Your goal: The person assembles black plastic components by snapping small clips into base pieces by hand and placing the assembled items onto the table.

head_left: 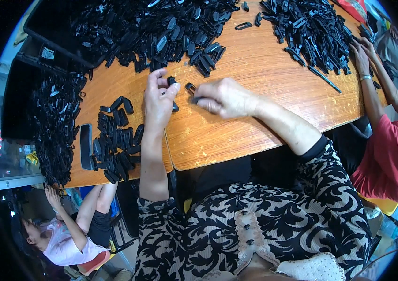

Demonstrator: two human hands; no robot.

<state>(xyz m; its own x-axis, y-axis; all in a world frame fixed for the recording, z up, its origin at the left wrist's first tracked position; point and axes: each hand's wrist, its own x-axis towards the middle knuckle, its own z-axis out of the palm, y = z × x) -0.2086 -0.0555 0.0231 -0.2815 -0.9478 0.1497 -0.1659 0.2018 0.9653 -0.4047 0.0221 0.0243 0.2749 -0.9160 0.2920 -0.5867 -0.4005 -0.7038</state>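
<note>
My left hand (159,97) is raised over the wooden table, thumb and fingers closed around a small black plastic part (171,81). A little to its right, my right hand (222,97) pinches a black oblong plastic frame (190,87), its open slot facing up. The two parts are close but apart. Beyond my hands lies a large heap of black plastic parts (161,35). To the left of my left forearm is a smaller group of black oblong parts (117,133). What exactly these parts belong to, I cannot make out.
A phone (86,146) lies left of the small group. More black parts are heaped at the far left (53,122) and far right (309,33), with a thin dark stick (324,79) nearby. Co-workers sit at left (67,234) and right (386,154). The table's near edge (236,157) runs before me.
</note>
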